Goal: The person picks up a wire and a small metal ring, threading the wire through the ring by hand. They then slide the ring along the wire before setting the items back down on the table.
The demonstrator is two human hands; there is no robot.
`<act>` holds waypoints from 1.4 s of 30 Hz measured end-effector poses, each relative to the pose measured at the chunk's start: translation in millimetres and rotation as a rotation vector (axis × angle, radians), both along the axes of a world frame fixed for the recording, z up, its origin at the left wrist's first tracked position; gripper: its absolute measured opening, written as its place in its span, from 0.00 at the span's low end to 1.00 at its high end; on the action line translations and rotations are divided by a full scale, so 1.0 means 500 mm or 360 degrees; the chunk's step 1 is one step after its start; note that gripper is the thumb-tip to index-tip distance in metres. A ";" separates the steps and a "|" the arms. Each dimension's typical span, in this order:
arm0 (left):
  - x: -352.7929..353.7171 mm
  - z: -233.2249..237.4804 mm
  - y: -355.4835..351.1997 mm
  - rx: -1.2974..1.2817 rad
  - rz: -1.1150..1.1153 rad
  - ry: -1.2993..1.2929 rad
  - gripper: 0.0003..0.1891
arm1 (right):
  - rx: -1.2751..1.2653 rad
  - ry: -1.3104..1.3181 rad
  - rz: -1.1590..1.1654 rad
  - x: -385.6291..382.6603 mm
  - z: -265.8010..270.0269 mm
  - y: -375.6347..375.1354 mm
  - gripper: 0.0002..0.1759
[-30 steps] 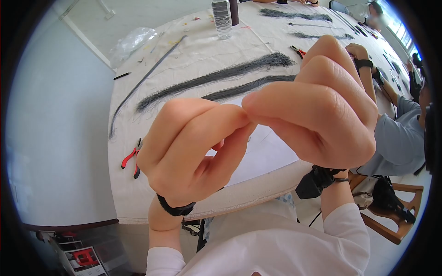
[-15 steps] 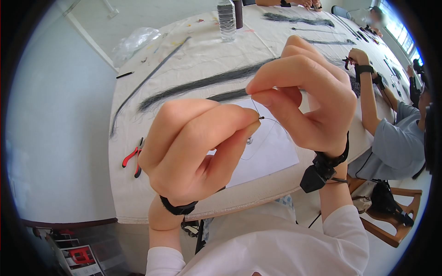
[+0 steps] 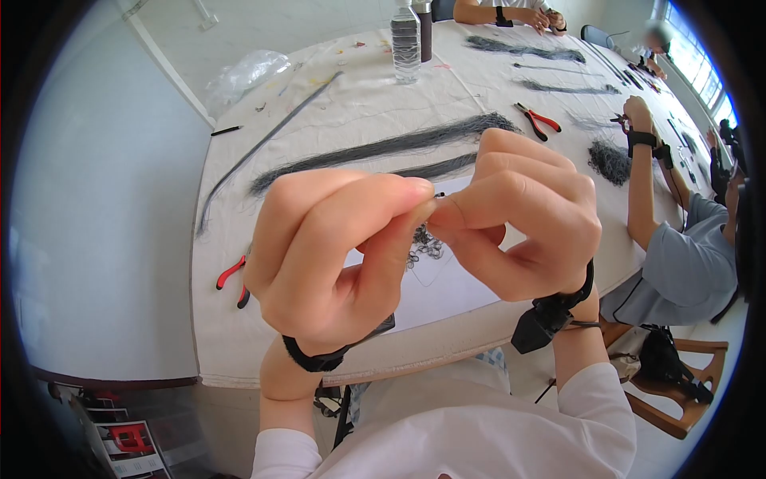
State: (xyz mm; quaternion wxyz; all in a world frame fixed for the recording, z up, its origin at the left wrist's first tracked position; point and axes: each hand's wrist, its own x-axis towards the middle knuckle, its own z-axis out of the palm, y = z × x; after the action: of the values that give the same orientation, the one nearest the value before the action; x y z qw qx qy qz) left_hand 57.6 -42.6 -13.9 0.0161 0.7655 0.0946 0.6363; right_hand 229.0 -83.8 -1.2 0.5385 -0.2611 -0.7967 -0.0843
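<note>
A thin wire (image 3: 440, 195) with a small dark tip sits at the meeting fingertips, above the white sheet (image 3: 459, 298). The left hand (image 3: 327, 251) pinches it between thumb and forefinger, other fingers curled; the right hand (image 3: 531, 223), closed likewise, pinches it right against the left's tips, though its exact grip is hidden. One cluster of curled wire (image 3: 427, 243) shows beneath them, over the sheet; whether hanging or lying, I can't tell. Just beyond the sheet, two long grey bundles (image 3: 375, 148) lie on the worktop (image 3: 227, 343). I count two red-handled pliers (image 3: 230, 274), one left of the sheet, one beyond it. One bottle (image 3: 405, 49) stands farther beyond.
</note>
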 end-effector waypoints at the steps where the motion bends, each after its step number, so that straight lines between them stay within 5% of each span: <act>1: 0.000 0.001 0.002 0.0010 0.0006 -0.0051 0.11 | 0.0054 -0.0033 -0.0007 -0.002 0.002 -0.002 0.14; 14: 0.003 -0.001 -0.010 0.0022 0.0090 0.0080 0.05 | 0.0570 -0.0095 -0.0365 -0.005 0.005 -0.030 0.19; 22: 0.005 0.000 -0.017 -0.0024 0.0005 0.0198 0.06 | 0.0514 -0.0111 -0.0245 0.027 0.025 -0.009 0.17; 29: 0.006 0.001 -0.018 0.0022 -0.0002 0.0187 0.06 | -0.0022 0.0051 -0.0150 0.020 0.020 -0.006 0.13; 31: 0.010 0.001 -0.020 -0.0033 0.0013 0.0091 0.13 | -0.0167 0.0201 -0.0101 0.016 0.015 -0.003 0.11; 42: 0.001 -0.001 -0.015 -0.0023 0.0040 0.0033 0.12 | -0.0276 0.0102 0.0046 0.009 0.005 -0.006 0.11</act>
State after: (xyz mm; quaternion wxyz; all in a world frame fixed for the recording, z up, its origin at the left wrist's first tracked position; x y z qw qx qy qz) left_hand 58.2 -49.9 -14.3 0.0127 0.7707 0.1089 0.6277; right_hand 233.7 -86.6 1.5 0.5402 -0.2977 -0.7871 0.0011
